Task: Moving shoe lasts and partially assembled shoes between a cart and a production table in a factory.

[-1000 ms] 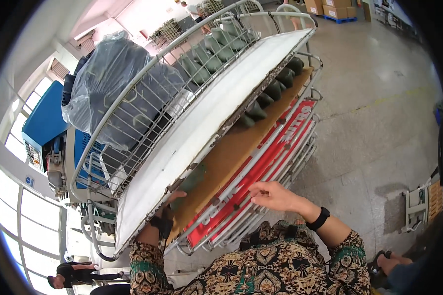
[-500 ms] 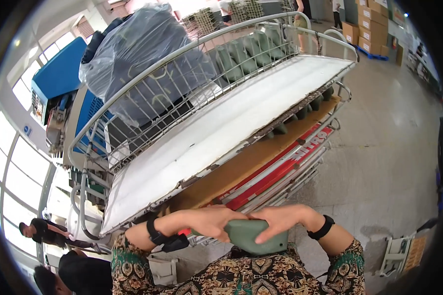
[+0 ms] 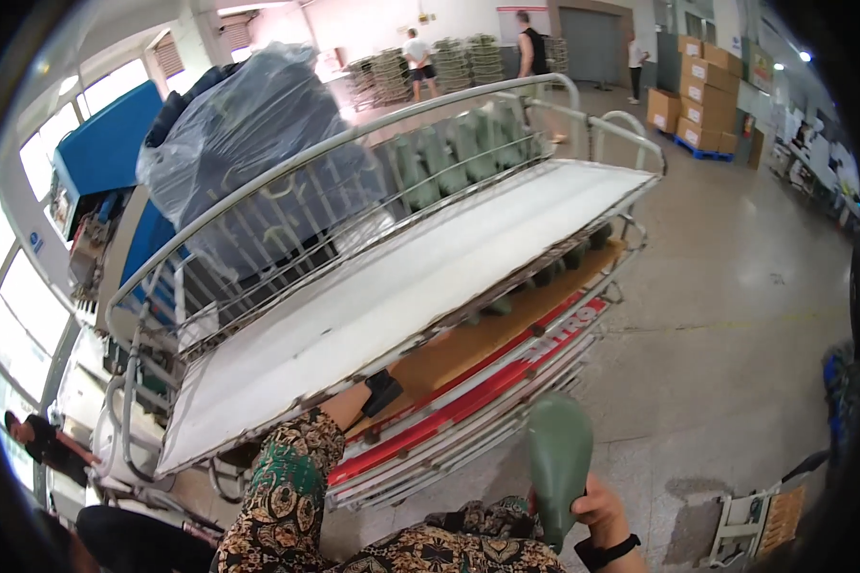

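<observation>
A green shoe last (image 3: pixel 559 458) stands upright in front of my body, gripped at its lower end by my right hand (image 3: pixel 597 511). My left forearm (image 3: pixel 346 409), with a black band at the wrist, reaches in beneath the white top shelf (image 3: pixel 382 258) of a metal rack cart. The left hand is mostly hidden between that shelf and the brown board (image 3: pixel 487 349) below it, so its fingers cannot be read. Several dark green lasts (image 3: pixel 571 256) show in this gap, farther along to the right.
More green lasts (image 3: pixel 440 162) stand behind the cart's wire rail (image 3: pixel 354 153), beside a plastic-wrapped bundle (image 3: pixel 248 153). Cartons (image 3: pixel 707 95) are stacked on a blue pallet at the back right. A small stool (image 3: pixel 741 525) stands at lower right. Other people are in the room.
Both hands held the last together before. The right hand now has it alone, upright and farther right, while my left arm has gone under the top shelf. The view has shifted too.
</observation>
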The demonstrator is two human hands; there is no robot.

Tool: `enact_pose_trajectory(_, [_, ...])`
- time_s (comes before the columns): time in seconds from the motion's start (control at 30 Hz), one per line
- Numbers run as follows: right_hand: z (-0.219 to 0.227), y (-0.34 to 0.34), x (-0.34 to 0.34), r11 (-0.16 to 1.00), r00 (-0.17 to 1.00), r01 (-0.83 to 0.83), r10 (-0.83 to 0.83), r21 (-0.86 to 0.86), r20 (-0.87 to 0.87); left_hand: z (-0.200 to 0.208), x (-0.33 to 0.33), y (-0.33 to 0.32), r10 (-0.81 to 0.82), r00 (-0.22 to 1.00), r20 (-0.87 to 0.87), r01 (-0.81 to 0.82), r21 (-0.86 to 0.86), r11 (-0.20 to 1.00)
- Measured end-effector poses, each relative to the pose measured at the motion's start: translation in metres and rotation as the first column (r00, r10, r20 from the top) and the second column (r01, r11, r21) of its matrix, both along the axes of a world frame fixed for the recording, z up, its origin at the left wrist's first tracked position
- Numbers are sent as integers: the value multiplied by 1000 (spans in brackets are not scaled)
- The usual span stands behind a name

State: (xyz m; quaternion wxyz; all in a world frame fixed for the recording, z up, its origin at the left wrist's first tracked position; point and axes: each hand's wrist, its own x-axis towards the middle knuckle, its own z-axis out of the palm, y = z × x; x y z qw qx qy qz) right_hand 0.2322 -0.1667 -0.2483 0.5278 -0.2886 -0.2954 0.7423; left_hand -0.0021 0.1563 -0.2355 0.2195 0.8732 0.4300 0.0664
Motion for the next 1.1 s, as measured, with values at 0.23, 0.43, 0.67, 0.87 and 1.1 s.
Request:
enact_pose_trajectory(0.23, [-9,-34,21,931,862,339,-366,-137,-351,-3,45,47,-178,983,-44,181,76,981])
enact_pose_trajectory(0.43, [-32,-74,2,865,874,409,-463,-289,-150,15,82,71,-431,898,90,418,136,898])
enact_pose_trajectory(0.67, [-43,-108,-82,723,705,641,-687,-257,-175,60,12,0,-182,940,289,331,-644,690])
enact_pose_trajectory(0.87, [-59,-153,-173,551,510,773,-834,-313,-208,82,-8,-105,-254,947,198,320,-660,680])
enact_pose_trajectory(1.1, [-49,-248,-231,268,196,937,-934,-224,-300,83,20,-263,-533,825,189,486,-718,498])
